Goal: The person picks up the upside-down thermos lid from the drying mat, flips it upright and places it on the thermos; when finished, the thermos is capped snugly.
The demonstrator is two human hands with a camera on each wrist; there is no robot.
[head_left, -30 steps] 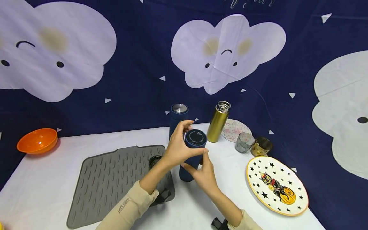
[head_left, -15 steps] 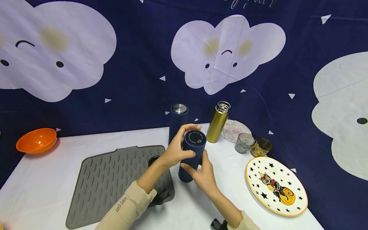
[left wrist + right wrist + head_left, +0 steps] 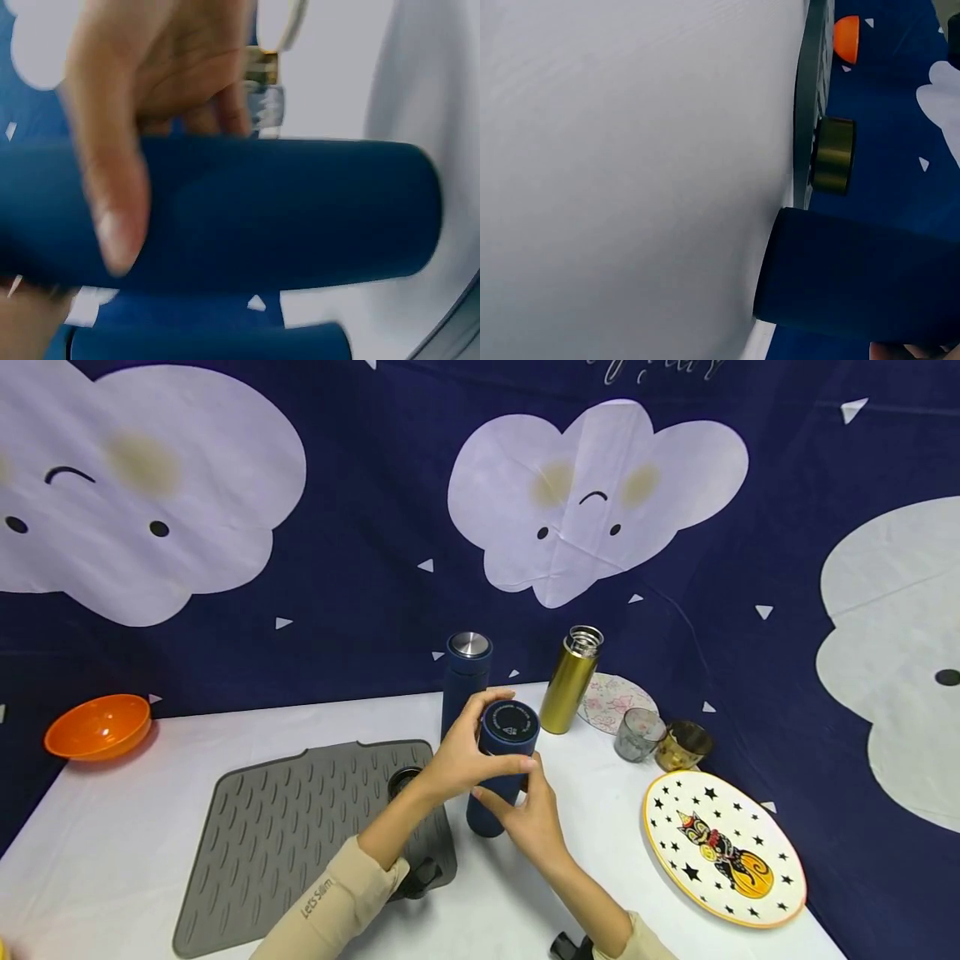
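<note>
Both hands hold a dark blue thermos flask (image 3: 491, 817), with a round black disc with small print on top. My left hand (image 3: 457, 756) grips its upper part, thumb across the front. My right hand (image 3: 534, 818) grips it lower down. In the left wrist view a thumb lies across the flask (image 3: 300, 217). The right wrist view has the flask's lower end (image 3: 840, 270) at the white tabletop, with fingertips (image 3: 907, 351) under its side. Close behind stands a second blue flask (image 3: 467, 685) with a silver top. To its right is a gold flask (image 3: 566, 693) with an uncovered mouth.
A grey drying mat (image 3: 300, 835) lies on the left, bearing a short gold cylinder, probably a lid (image 3: 834, 156). An orange bowl (image 3: 97, 727) is far left. To the right are a floral disc (image 3: 611, 697), a grey glass (image 3: 637, 735), an amber glass (image 3: 684, 745) and a cat plate (image 3: 723, 847).
The print on the flask's black top has turned clockwise. My left hand has shifted its grip, its thumb drawing back and then reaching across again. The right hand stays put.
</note>
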